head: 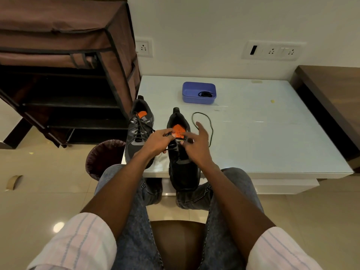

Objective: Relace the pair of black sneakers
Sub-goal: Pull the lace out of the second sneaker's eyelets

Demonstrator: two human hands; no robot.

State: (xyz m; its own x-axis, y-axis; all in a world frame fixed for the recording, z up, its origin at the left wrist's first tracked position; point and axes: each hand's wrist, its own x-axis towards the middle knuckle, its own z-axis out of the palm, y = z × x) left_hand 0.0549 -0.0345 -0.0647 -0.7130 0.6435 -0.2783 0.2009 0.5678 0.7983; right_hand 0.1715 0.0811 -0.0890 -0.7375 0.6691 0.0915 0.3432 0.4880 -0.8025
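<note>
Two black sneakers with orange insoles stand on the white table (253, 133). The left sneaker (139, 131) is laced. The right sneaker (182, 162) overhangs the table's front edge, toe toward me. My left hand (158, 141) pinches a black lace end at its upper eyelets. My right hand (196, 143) rests on the shoe's other side, thumb and forefinger pinching the lace, the other fingers spread. A dark lace (204, 121) loops out on the table to the right of the shoe.
A blue plastic box (198, 93) holding a coiled black lace sits further back on the table. A brown fabric shoe rack (68, 75) stands to the left, a dark bin (105, 156) below it. A wooden cabinet (335, 98) borders the right.
</note>
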